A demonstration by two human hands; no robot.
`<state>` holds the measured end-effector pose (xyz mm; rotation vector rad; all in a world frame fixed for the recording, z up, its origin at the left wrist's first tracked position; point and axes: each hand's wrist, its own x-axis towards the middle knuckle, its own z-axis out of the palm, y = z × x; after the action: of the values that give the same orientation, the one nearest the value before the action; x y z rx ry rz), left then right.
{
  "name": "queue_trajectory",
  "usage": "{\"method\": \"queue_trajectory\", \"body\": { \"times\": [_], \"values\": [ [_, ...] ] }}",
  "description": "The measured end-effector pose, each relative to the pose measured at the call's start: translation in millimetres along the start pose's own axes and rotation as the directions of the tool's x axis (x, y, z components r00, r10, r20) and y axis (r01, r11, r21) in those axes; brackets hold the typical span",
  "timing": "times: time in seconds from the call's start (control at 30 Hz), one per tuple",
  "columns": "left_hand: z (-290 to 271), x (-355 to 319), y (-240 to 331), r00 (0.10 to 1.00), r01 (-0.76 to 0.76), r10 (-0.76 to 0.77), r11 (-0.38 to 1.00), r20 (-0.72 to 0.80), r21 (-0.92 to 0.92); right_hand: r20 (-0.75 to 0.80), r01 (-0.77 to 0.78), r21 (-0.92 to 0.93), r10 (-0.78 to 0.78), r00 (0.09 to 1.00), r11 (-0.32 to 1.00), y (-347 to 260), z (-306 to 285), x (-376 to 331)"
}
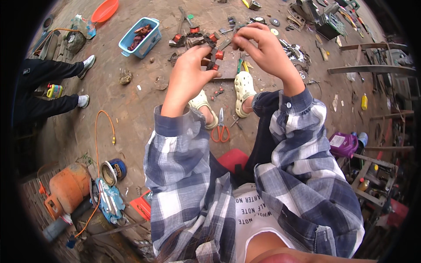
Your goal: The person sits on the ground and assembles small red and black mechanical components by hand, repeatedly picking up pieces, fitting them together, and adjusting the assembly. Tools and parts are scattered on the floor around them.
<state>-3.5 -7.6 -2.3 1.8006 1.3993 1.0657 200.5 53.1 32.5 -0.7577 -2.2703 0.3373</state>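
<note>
My left hand (189,73) reaches over a pile of small red-and-black parts (216,54). Its thumb and fingers are spread, with a gap between them. To the right, my right hand (264,49) is closed in a pinch, fingertips together; what they hold, if anything, is too small to make out. Between the hands a flat metal plate (227,70) lies on the ground by my feet. Pliers with green and yellow handles (240,65) rest at its right side. Scissors with orange handles (221,133) lie nearer, between my pale clogs (244,93).
A blue basket (152,44) of reddish parts and an orange basin (103,12) stand at far left. Another person's legs (55,72) extend in from the left. An orange gas cylinder (69,188) sits near left. Metal frames (372,69) and a purple jug (344,143) are right.
</note>
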Motion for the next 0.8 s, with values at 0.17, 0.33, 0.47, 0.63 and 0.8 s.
{"method": "queue_trajectory", "body": {
  "times": [0.17, 0.33, 0.47, 0.63, 0.8],
  "values": [
    [-6, -3, 17, 0.974, 0.216, -0.223, 0.829, 0.05, -0.515, 0.079, -0.08, -0.096, 0.088, 0.993, 0.992, 15, -5, -5],
    [-14, 5, 0, 0.955, 0.192, -0.209, 0.976, -0.209, -0.101, 0.576, -0.389, 0.49, 0.045, 0.816, 0.78, -11, -17, -8],
    [0, 2, -11, 0.979, 0.079, -0.051, 0.988, -0.199, 0.134, 0.404, -0.343, 0.736, 0.028, 0.914, 0.584, -19, -17, 3],
    [8, -3, 5, 0.995, 0.054, -0.056, 0.998, 0.078, 0.024, 0.069, -0.351, 0.793, 0.499, 0.864, 0.498, 7, -12, 2],
    [-1, -1, 15, 0.972, 0.235, -0.167, 0.735, 0.166, -0.636, -0.061, -0.473, 0.483, 0.567, 0.821, 0.737, 42, -27, -16]
  ]
}}
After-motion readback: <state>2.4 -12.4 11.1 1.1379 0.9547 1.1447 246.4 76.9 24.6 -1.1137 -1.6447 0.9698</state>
